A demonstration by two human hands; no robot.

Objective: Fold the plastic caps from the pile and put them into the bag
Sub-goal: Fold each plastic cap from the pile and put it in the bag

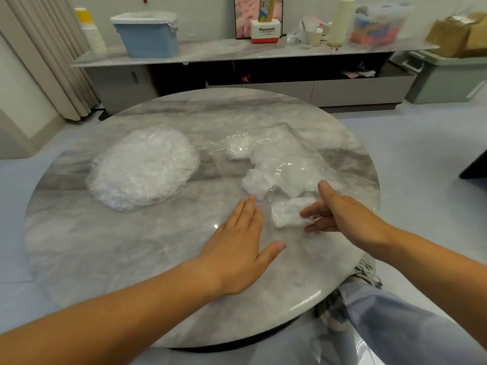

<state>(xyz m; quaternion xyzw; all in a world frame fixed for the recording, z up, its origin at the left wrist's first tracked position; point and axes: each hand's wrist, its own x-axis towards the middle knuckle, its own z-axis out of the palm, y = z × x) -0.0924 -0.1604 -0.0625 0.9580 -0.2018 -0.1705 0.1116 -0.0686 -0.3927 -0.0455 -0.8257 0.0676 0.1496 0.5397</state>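
Observation:
A round pile of crinkled clear plastic caps (142, 167) lies on the left half of the round marble table (131, 259). To its right a flat clear bag (297, 143) holds several white folded caps (266, 164). One folded cap (290, 213) lies at the bag's near edge. My right hand (342, 214) reaches in from the right; its straight fingers touch that cap's right end and its thumb points up, away from the cap. My left hand (237, 248) lies flat on the table just left of the folded cap, fingers straight, fingertips near the bag's edge.
Behind the table runs a low marble-topped cabinet (210, 55) with a blue bin (147, 35), stacked paper cups (91, 32), a Panasonic box (266, 31) and bottles. A grey lidded crate (445, 77) stands on the floor at right. My knee (382, 312) shows below the table's right edge.

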